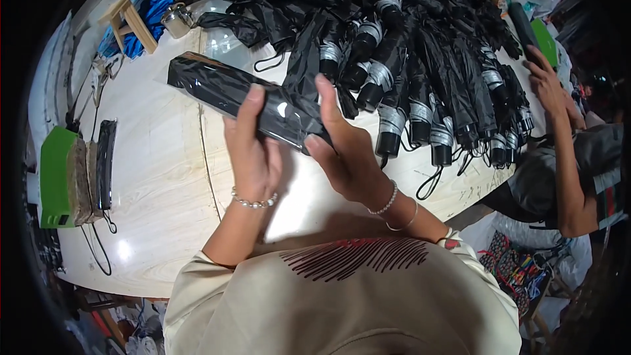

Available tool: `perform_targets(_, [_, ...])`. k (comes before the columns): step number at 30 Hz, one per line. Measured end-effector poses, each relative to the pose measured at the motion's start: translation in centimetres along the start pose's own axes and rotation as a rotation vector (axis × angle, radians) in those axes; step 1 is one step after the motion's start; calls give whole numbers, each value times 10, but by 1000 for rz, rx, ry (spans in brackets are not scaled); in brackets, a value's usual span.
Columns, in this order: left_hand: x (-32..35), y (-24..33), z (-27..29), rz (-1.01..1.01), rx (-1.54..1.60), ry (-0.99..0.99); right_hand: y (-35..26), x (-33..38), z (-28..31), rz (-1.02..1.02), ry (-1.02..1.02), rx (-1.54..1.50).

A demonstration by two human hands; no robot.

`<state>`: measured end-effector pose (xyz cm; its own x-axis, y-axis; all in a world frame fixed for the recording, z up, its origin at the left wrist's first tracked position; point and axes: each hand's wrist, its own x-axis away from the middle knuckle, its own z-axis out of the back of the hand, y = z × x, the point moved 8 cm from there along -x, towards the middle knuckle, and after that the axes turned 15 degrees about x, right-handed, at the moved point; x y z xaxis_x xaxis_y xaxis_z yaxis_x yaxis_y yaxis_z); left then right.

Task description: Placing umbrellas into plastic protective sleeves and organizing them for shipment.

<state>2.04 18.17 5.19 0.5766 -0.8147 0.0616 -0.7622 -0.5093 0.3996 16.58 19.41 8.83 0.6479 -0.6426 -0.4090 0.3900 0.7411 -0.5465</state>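
Note:
A folded black umbrella (217,89) in a glossy clear sleeve slants across the middle, raised over the table. My left hand (253,148) is closed on it, thumb on top and the other fingers partly hidden underneath. At its lower right end my right hand (351,151) holds on, with thumb and fingers around that end; one finger stands up. Just beyond lies a large heap of black folded umbrellas (388,118), many with silver bands around them and some with wrist loops hanging out.
On the pale table (151,177), at left, another wrapped umbrella (105,164) lies beside a green box (59,177). A glass jar (176,21) and wooden stand (135,20) are at far left. At right, a co-worker's hand (547,85) touches a dark long object (521,23).

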Motion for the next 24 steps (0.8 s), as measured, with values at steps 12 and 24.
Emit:
perform_targets(12, [-41, 15, 4, 18, -76, -13, 15, 3, -17, 44, -97, -194])
perform_targets(24, [0, -11, 13, -95, -237, 23, 34, -2, -26, -154, -365, -154])
